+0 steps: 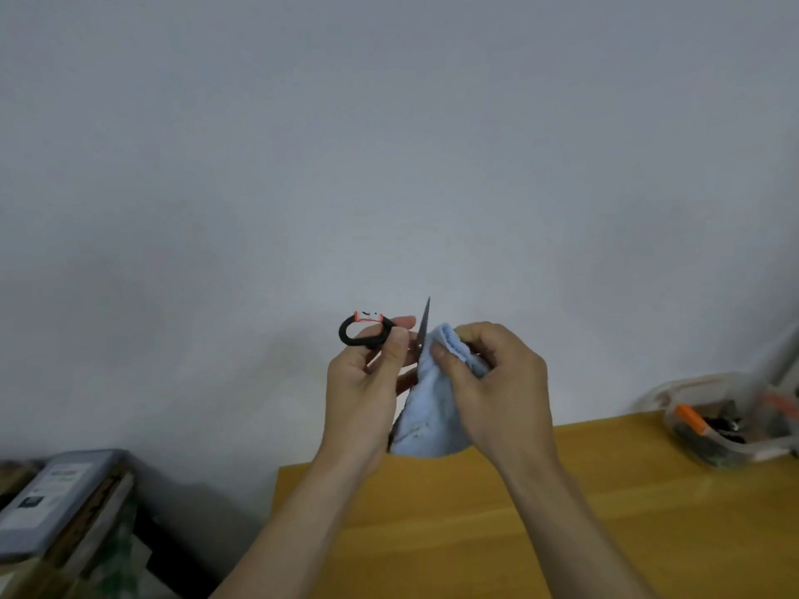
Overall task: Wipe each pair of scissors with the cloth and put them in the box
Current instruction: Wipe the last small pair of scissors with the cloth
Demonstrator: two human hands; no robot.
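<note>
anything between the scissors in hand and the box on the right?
Nothing visible does. The black-handled scissors, gripped by the left hand, sit above the yellow wooden table; the clear plastic box sits far right. Only the right hand pinching the light blue cloth lies that way.

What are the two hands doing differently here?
The left hand grips the scissors by the black handle; the right hand pinches the blue cloth around the blade. The left holds something hard, the right something soft. Both are raised above the yellow table.
</note>
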